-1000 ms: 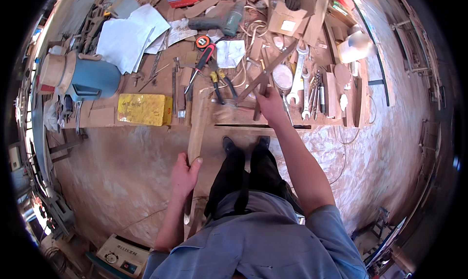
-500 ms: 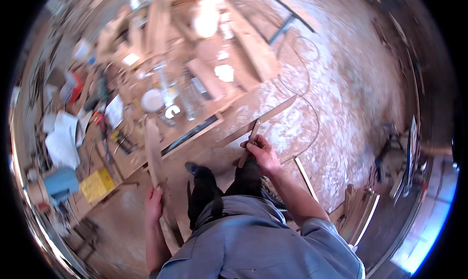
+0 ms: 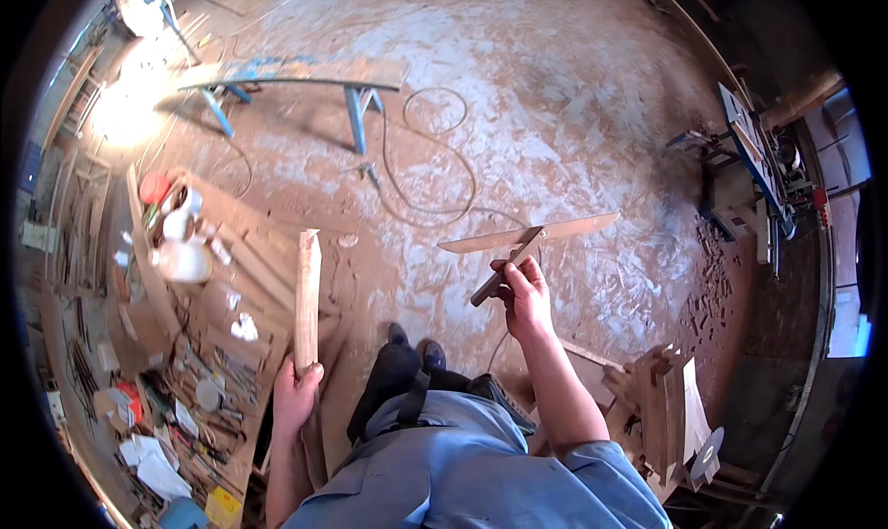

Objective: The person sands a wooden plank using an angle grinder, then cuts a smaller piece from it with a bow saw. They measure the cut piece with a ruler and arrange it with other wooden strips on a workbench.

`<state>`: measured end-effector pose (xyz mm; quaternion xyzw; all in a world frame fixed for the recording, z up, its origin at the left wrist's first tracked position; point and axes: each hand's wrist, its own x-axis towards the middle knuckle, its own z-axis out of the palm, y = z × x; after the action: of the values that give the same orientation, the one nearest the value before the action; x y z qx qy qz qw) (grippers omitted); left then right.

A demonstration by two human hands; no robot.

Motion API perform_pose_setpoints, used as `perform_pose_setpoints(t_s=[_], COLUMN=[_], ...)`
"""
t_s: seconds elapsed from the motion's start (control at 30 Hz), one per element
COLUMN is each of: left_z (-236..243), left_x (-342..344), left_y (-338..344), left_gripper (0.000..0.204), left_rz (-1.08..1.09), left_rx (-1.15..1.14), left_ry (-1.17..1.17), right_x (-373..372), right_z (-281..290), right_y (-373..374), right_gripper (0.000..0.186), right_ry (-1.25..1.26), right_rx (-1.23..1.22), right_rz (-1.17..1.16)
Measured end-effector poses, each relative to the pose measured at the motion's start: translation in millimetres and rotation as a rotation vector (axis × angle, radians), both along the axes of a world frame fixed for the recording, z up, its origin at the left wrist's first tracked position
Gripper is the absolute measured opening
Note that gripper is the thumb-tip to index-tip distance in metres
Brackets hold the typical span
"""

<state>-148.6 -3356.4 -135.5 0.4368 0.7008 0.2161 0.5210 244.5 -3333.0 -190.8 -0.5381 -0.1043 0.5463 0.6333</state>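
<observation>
My left hand (image 3: 295,395) is closed around a long, narrow piece of wood (image 3: 307,307). One end of the wood points away from me, and its lower part runs back along my forearm. My right hand (image 3: 527,298) grips the short stock of a wooden sliding bevel (image 3: 578,227). The bevel's long, thin blade lies crosswise beyond my fingers, joined to the stock at a pivot. Both things are held up over the floor, apart from each other.
At left stands a workbench with tools, papers and boards (image 3: 264,279). A low plank bench (image 3: 370,72) on blue legs is farther off, near a looped hose (image 3: 474,191). Wood pieces (image 3: 661,404) are stacked at my right; a machine (image 3: 754,159) stands beyond.
My view has turned to the right, so the workbench now sits at the lower left. Both hands still hold the same things; the bevel's blade lies closer to level.
</observation>
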Motion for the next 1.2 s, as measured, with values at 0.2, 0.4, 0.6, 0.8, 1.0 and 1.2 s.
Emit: perform_pose_setpoints(t_s=[0.2, 0.4, 0.6, 0.8, 1.0, 1.2], left_z=[-46, -43, -42, -64, -98, -75], left_x=[38, 124, 209, 312, 387, 440], left_y=[133, 302, 469, 638, 779, 892], left_gripper=[0.035, 0.046, 0.044, 0.043, 0.047, 0.041], left_rz=[-0.06, -0.11, -0.176, -0.244, -0.232, -0.033], left_rx=[0.112, 0.052, 0.133, 0.211, -0.027, -0.282], left_ry=[0.059, 0.187, 0.164, 0.088, 0.168, -0.042], right_x=[75, 187, 260, 353, 470, 513], right_z=[37, 4, -14, -42, -65, -5], right_y=[117, 202, 298, 452, 674, 915], right_gripper=[0.015, 0.005, 0.003, 0.004, 0.004, 0.003], right_ry=[-0.164, -0.244, -0.196, -0.063, -0.045, -0.005], right_rx=[0.037, -0.231, -0.24, -0.276, -0.202, -0.009], right_rz=[-0.068, -0.122, -0.261, -0.314, -0.143, -0.036])
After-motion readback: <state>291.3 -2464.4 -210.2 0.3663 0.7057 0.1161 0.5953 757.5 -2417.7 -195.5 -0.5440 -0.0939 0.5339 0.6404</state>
